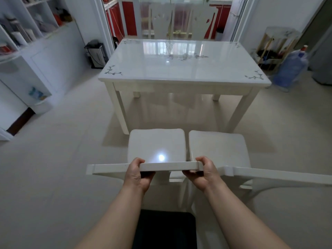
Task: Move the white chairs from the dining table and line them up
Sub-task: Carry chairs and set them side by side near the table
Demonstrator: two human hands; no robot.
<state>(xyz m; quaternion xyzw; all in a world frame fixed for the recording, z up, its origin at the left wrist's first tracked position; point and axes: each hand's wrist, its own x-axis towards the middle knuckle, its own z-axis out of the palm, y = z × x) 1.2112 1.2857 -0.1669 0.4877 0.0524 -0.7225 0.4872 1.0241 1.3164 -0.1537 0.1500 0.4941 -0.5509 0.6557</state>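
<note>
- Your left hand [137,174] grips the top rail of the left chair [156,144]; fingers curl over the rail's far edge, forearm stretched forward.
- Your right hand [201,174] grips the same rail at its right end; fingers wrapped likewise.
- This chair stands near the table [143,69], seat towards it; the right chair [217,150] stands just beside it.

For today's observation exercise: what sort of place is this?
Probably a home dining room: a white table, a chair standing clear of it, shelves along the wall, and red kitchen cabinets beyond.
</note>
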